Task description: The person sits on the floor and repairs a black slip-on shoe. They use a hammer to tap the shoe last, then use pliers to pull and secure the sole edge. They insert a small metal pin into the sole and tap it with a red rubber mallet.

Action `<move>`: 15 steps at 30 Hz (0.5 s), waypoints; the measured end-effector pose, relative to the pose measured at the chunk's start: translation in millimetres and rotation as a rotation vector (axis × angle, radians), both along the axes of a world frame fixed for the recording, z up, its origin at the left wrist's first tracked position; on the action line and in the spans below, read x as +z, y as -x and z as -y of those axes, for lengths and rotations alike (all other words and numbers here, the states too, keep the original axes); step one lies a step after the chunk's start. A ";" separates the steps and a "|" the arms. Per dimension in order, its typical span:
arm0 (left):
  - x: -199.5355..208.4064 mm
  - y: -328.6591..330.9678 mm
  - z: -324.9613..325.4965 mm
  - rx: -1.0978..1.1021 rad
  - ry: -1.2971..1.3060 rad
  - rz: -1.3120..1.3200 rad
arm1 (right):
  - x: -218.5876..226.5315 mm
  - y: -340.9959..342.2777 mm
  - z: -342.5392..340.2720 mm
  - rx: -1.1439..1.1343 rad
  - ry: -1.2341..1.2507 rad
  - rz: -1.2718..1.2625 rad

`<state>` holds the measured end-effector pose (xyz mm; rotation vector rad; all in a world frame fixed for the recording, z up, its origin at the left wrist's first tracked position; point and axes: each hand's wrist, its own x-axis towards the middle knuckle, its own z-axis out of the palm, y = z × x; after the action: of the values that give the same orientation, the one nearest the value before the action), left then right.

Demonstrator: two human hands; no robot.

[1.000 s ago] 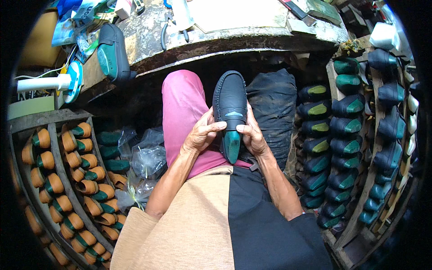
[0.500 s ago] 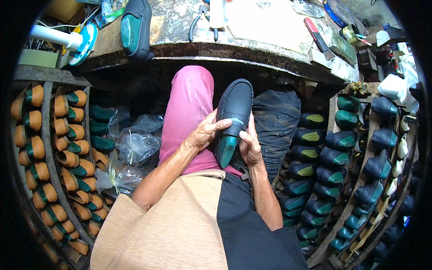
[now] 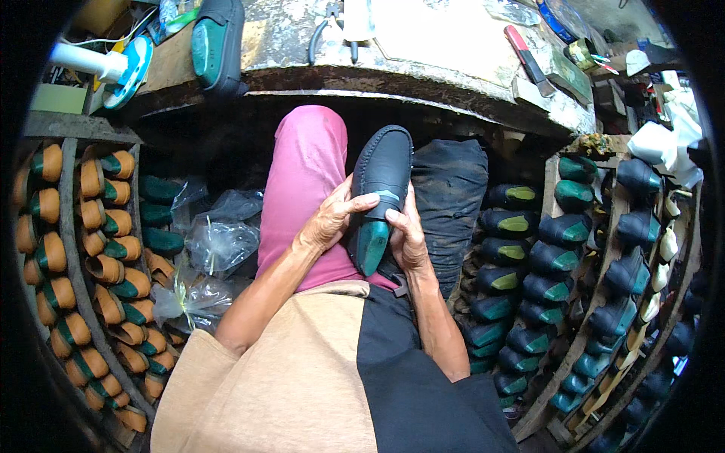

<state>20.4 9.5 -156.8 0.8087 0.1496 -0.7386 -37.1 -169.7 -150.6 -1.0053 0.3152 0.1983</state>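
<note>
A black loafer with stitching round its toe lies between my hands above my lap, toe pointing away from me. A green shoe last fills its heel end, nearest my body. My left hand grips the shoe from the left, its thumb laid over the strap area by a pale strip. From the right, my right hand holds the side, thumb near the shoe's opening. The fingers of both hands are partly hidden behind the shoe.
Ahead stands a worn workbench with pliers, a red-and-black knife-like tool and another black shoe on it. A rack of tan shoes is on my left, black shoes on my right. Plastic bags lie beside my left leg.
The whole view has shifted slightly, so bench and racks sit a little further left and up. Both hands keep nearly the same grip on the shoe.
</note>
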 end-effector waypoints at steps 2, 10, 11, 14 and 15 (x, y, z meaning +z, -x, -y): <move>0.4 0.2 -1.3 0.015 0.000 -0.017 | 1.3 -1.9 -1.7 0.011 -0.026 0.003; 0.2 0.3 -4.1 -0.029 -0.184 0.094 | 0.9 -3.6 -9.0 0.002 -0.048 -0.009; 0.2 -0.1 -5.1 -0.024 -0.164 0.117 | 1.2 -3.5 -9.3 0.010 -0.053 -0.014; -0.2 -0.4 -9.0 -0.018 -0.138 0.133 | 2.0 -1.5 -11.5 0.030 -0.036 -0.030; -0.6 -0.6 -10.5 -0.020 -0.129 0.131 | 2.0 -0.9 -11.7 0.033 -0.038 -0.028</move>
<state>21.0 19.9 -157.4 0.9799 0.0716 -0.6973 -36.2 -157.9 -148.7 -0.9710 0.3196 0.2483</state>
